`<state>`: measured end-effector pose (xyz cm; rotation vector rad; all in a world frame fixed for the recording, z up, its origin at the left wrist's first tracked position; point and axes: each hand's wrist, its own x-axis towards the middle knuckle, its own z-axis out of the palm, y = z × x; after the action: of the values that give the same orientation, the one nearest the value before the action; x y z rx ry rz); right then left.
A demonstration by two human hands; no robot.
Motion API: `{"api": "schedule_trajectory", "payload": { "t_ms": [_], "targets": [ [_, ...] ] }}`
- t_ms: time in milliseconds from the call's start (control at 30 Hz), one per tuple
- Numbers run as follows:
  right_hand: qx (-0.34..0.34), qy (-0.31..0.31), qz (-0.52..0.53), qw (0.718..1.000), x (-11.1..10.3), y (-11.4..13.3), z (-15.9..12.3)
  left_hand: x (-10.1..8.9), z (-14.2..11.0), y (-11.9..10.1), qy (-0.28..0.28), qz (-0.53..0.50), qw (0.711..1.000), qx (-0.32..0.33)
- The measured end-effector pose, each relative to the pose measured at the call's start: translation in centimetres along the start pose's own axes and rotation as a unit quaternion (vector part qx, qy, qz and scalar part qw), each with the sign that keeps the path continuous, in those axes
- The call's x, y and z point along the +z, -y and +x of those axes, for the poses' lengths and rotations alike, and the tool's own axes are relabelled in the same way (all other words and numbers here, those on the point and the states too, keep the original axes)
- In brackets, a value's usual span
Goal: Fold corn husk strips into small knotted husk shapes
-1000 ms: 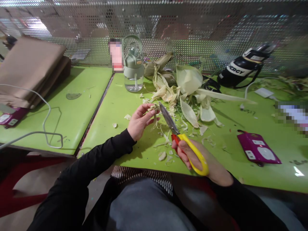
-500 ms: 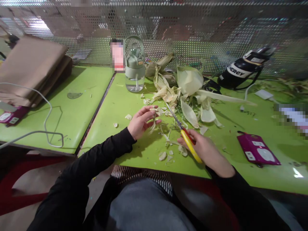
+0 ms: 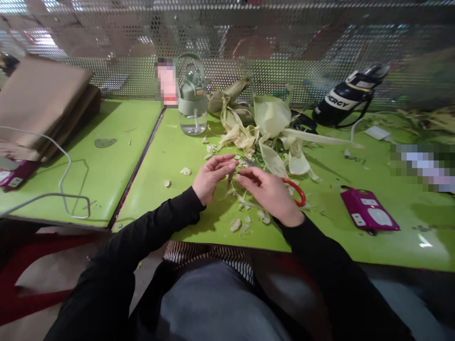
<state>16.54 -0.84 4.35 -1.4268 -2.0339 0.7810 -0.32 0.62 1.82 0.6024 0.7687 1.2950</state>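
Observation:
My left hand (image 3: 213,179) is closed in a pinch over the table, with a thin piece of dried corn husk (image 3: 230,179) hanging at its fingertips. Close by on the right, my right hand (image 3: 268,192) has its thumb and fingers brought together; whatever lies between them is too small to make out. The red handle of the scissors (image 3: 300,193) shows beyond my right hand, which hides much of them. Ahead of both hands is a pile of pale corn husks (image 3: 272,118). Small husk scraps (image 3: 235,224) lie scattered around and below the hands.
A clear bottle with a green lid (image 3: 193,104) stands behind, left of the husks. Toward the right are a black bottle (image 3: 337,100) and a purple power strip (image 3: 370,209). Folded brown paper (image 3: 42,99) and a white cable (image 3: 64,182) occupy the left table.
My right hand has moved left and up to meet my left hand, its grip on the scissors' handles changed to a fingertip pinch. The scissors' yellow handle is now out of sight.

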Motion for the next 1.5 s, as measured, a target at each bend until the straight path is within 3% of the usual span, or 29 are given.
{"api": "schedule_trajectory", "payload": {
  "t_ms": [100,333,567,800,1200,1500],
  "targets": [
    [-0.013,-0.018,0.071,0.997,1.0,0.6,1.2,-0.2,0.5,0.1,0.014,0.016,1.0,0.007],
    [-0.024,-0.038,0.063,0.997,0.7,-0.5,2.1,-0.6,1.5,-1.0,0.055,0.136,0.988,0.043],
    [-0.041,-0.035,0.092,0.994,1.1,-1.2,3.0,-0.4,2.5,-1.8,0.049,0.188,0.981,-0.022],
    [0.007,-0.045,0.205,0.978,1.6,-2.3,4.3,-0.2,3.2,-2.6,0.025,0.155,0.983,-0.092],
    [0.041,-0.059,0.277,0.958,1.9,-2.6,4.6,-0.8,3.5,-1.4,0.034,0.175,0.982,-0.068],
    [0.042,-0.115,0.295,0.948,1.8,-2.9,4.7,-0.6,3.5,-1.3,0.022,0.17,0.984,-0.055]
  ]
}}
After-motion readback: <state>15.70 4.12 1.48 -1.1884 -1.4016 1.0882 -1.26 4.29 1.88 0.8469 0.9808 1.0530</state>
